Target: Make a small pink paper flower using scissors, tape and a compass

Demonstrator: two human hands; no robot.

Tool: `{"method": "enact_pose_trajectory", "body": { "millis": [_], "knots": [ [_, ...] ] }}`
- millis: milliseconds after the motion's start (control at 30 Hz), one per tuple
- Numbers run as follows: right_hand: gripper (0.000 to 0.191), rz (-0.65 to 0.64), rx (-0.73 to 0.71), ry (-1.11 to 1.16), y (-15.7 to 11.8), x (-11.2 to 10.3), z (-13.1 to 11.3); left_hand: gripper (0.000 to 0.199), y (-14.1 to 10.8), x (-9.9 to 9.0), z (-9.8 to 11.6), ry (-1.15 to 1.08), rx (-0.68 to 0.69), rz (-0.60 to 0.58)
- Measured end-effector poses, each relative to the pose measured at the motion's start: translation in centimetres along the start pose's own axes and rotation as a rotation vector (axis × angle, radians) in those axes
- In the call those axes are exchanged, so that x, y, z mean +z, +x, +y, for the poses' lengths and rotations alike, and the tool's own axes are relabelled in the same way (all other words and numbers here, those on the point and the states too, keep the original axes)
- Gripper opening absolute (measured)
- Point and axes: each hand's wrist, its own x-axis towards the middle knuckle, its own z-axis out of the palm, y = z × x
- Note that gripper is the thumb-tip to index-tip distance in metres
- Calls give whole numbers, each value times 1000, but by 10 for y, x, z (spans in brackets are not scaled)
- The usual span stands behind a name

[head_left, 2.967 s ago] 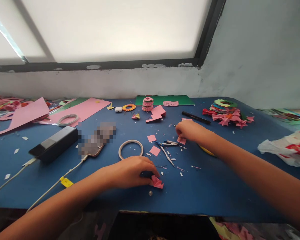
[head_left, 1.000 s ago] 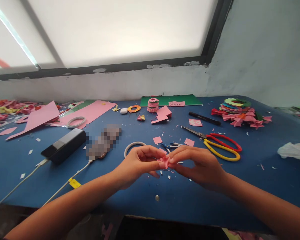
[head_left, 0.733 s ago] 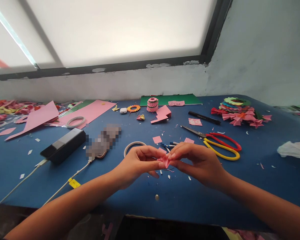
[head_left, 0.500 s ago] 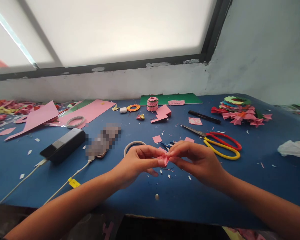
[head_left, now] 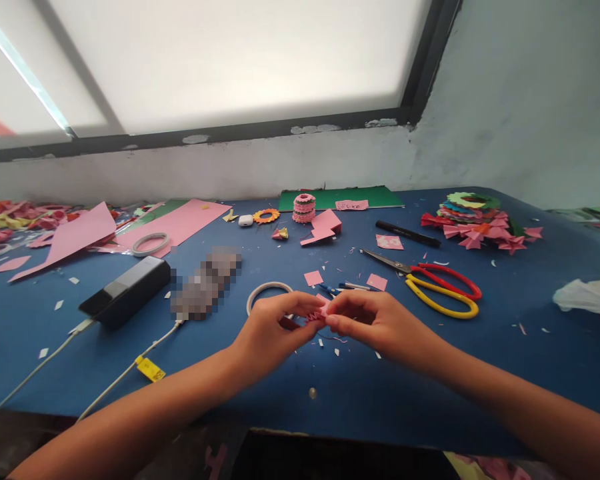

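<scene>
Above the blue table, a small folded pink paper piece (head_left: 316, 316) with a zigzag edge is pinched between both hands. My left hand (head_left: 276, 327) grips its left side between thumb and fingers. At its right side, the thumb and fingertips of my right hand (head_left: 370, 319) close on the paper, hiding part of it. Behind the hands lie small pink paper squares (head_left: 313, 278) and blue pens (head_left: 350, 287). A roll of tape (head_left: 260, 288) is just beyond my left hand. Red-and-yellow-handled scissors (head_left: 440, 287) rest partly open beyond my right hand.
A power bank (head_left: 125, 290) with a cable and a blurred phone-like object (head_left: 205, 283) lie at left. Pink sheets (head_left: 80, 233) and another tape roll (head_left: 151, 244) sit behind them. Paper flowers (head_left: 485, 230) are piled at back right, near a black marker (head_left: 407, 233). Scraps dot the table.
My right hand has shifted slightly left and lower, its fingers drawn closer to my left hand. The pink paper has turned, so its zigzag edge shows; more of the pens is uncovered.
</scene>
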Motion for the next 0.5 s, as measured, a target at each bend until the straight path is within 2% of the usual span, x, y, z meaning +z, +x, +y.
{"method": "enact_pose_trajectory", "body": {
  "millis": [100,200,367,500],
  "knots": [
    [24,-20,36,88,-1,6,1,26,-4,3,-5,125,180,30],
    [23,-30,63,165,1,6,4,23,-4,2,-5,216,302,59],
    [17,6,29,167,0,4,3,24,-2,-2,-2,179,282,31],
    [11,5,4,175,-2,2,2,14,0,-5,1,127,295,-31]
  ]
}}
